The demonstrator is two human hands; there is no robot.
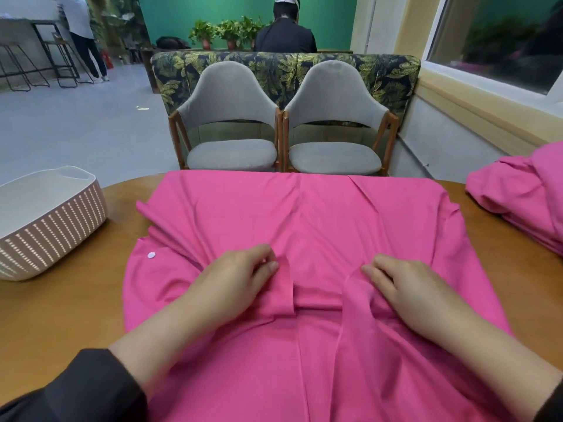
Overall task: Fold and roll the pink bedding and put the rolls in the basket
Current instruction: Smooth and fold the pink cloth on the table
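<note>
Two bare hands are seen on one flat pink cloth sheet (pixel 304 214) spread over the round wooden surface (pixel 61 315): left hand (pixel 240 278) and right hand (pixel 405 287) each pinch a fold. One pink bundle (pixel 518 202) lies right, one white slotted plastic basket (pixel 45 220) left.

Wooden surface (pixel 67 303); two grey chairs (pixel 231 123) side by side; leaf-print bench back (pixel 283 68); potted plants (pixel 225 33); possibly bar stools (pixel 18 65), far left.
</note>
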